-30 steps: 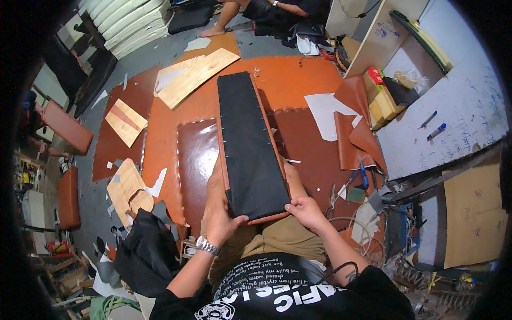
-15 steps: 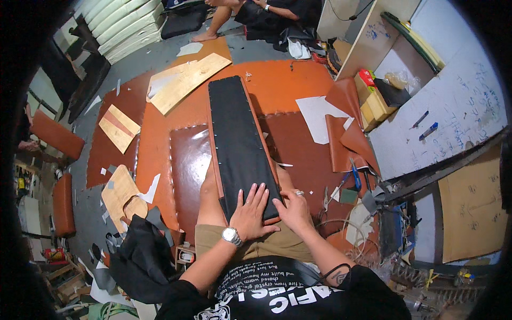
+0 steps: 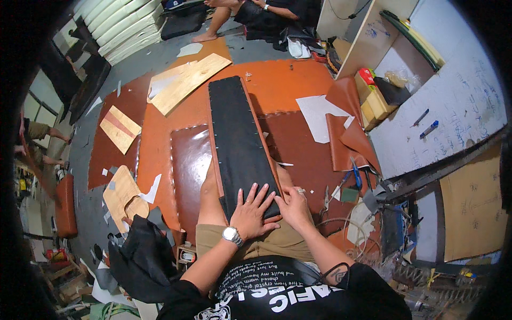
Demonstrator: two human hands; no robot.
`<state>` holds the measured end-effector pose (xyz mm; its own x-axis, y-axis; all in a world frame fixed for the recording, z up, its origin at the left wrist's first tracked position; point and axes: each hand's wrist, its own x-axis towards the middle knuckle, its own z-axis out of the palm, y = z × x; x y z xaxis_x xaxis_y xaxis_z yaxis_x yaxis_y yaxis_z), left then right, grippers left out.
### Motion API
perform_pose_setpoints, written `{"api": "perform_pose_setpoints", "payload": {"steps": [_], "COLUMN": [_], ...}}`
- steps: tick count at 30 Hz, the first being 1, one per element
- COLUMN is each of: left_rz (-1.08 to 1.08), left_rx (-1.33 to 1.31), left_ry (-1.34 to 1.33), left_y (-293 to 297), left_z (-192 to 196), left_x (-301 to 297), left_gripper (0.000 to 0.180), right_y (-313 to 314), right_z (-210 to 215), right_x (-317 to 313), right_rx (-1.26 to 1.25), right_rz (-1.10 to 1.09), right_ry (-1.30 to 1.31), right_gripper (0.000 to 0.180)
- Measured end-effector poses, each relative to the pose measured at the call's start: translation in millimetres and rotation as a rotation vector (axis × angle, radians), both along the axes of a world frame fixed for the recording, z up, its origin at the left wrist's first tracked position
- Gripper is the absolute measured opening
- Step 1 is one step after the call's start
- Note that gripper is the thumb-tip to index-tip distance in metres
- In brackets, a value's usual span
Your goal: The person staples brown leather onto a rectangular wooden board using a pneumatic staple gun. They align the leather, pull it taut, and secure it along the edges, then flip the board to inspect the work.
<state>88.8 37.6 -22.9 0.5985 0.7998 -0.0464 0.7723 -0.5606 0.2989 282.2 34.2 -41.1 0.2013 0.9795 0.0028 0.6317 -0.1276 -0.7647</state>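
Across my lap lies a long upholstered panel [image 3: 233, 122], its black cloth underside up, with brown leather along the edges and small shiny fastenings down both sides. My left hand [image 3: 252, 212], with a metal watch on its wrist, lies flat with spread fingers on the panel's near end. At the near right edge, my right hand [image 3: 294, 208] has its thumb and fingers closed on the border of the black cloth and leather. Whatever is between those fingertips is too small to make out.
Wooden boards [image 3: 191, 84] and brown leather sheets [image 3: 298, 80] cover the floor ahead. Pliers [image 3: 356, 175] and scissors [image 3: 326, 200] lie to the right, beside a white board [image 3: 437, 122]. Black cloth [image 3: 144, 256] is heaped at left. Another person [image 3: 272, 16] sits at the far side.
My right thumb and fingers have drawn closer together at the panel's edge. At far left, a brown padded panel has shifted and another person's legs show. My left hand stays put.
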Motion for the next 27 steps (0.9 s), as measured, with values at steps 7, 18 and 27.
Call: {"api": "perform_pose_setpoints", "payload": {"steps": [7,18,27], "left_rz": [0.028,0.01,-0.013], "left_rx": [0.008,0.017,0.049], "left_ry": [-0.041,-0.021,0.001], "left_y": [-1,-1,-1], "left_z": [-5,0,-1], "left_x": [-1,0,-1], "left_gripper": [0.112,0.105,0.101], "right_y": [-8,-28,-40], "right_z": [12,35,51], "right_x": [-11,24,-2], "right_rx": [-0.065,-0.103,-0.214], "right_rz": [0.032,-0.019,0.009], "right_ry": [-0.11,-0.084,-0.262], "right_gripper": [0.031,0.023,0.035]}}
